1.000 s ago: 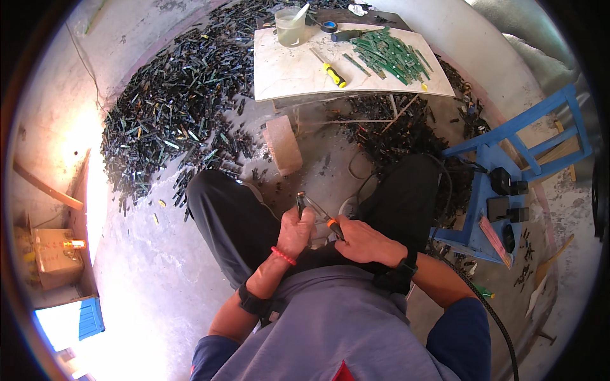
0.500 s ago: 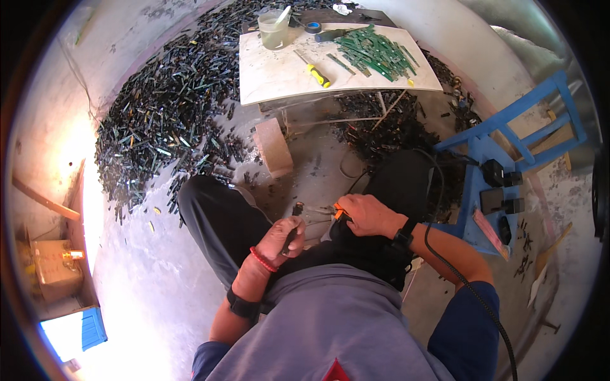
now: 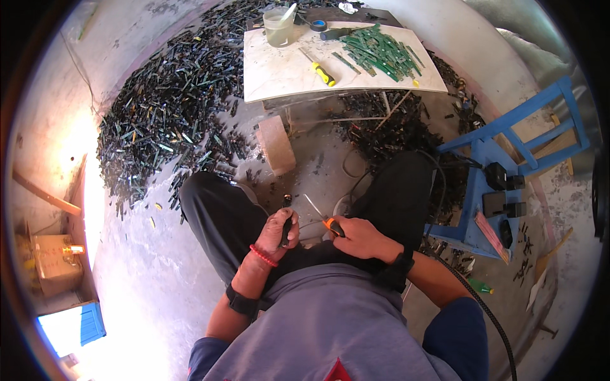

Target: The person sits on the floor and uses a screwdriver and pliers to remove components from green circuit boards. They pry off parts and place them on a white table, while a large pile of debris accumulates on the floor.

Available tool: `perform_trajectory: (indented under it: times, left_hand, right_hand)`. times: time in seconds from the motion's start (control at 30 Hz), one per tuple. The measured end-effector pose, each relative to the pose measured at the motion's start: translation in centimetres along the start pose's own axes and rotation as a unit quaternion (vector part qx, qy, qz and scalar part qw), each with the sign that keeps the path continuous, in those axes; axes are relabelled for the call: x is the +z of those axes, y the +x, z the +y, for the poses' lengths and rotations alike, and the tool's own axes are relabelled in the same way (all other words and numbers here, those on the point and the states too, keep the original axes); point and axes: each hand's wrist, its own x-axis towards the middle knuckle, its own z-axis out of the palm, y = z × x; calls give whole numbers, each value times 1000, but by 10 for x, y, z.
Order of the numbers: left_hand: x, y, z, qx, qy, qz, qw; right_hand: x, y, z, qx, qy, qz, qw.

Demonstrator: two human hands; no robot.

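My left hand (image 3: 277, 231), a red bead bracelet at its wrist, is closed around a narrow dark strip (image 3: 287, 201). Part of the strip sticks out above the fingers; its exact kind is not clear. In my right hand (image 3: 365, 239) is a screwdriver (image 3: 333, 226) with an orange and black handle. Its thin metal blade points up and to the left, apart from the strip. Both hands are over my lap, between my knees.
A low table (image 3: 273, 79) ahead bears green strips (image 3: 380, 54), a yellow-handled screwdriver (image 3: 324, 74), a plastic cup (image 3: 278, 32) and blue tape (image 3: 318, 25). Dark strips (image 3: 171, 120) are heaped on the floor. A blue chair (image 3: 473, 190) stands right; a black cable passes my right arm.
The screwdriver in my right hand has swung from pointing left near the strip to pointing up and left, away from it. My left hand has shifted slightly left, still holding the strip.
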Motion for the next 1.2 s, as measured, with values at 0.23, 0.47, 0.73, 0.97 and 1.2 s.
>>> perform_trajectory:
  times: [0.23, 0.47, 0.73, 0.97, 1.2]
  left_hand:
    - [1, 2, -7, 55, 57, 18, 997]
    - [8, 3, -7, 71, 162, 81, 981]
    - [8, 3, -7, 99, 226, 109, 963]
    - [16, 3, -6, 114, 249, 128, 953]
    - [12, 8, -12, 108, 256, 141, 950]
  right_hand:
    - [4, 6, -13, 31, -23, -28, 999]
    - [9, 8, -20, 52, -54, -38, 996]
    - [12, 7, -26, 50, -81, -10, 995]
    - [12, 9, -30, 62, -78, -16, 995]
    - [15, 7, -30, 64, -83, -6, 994]
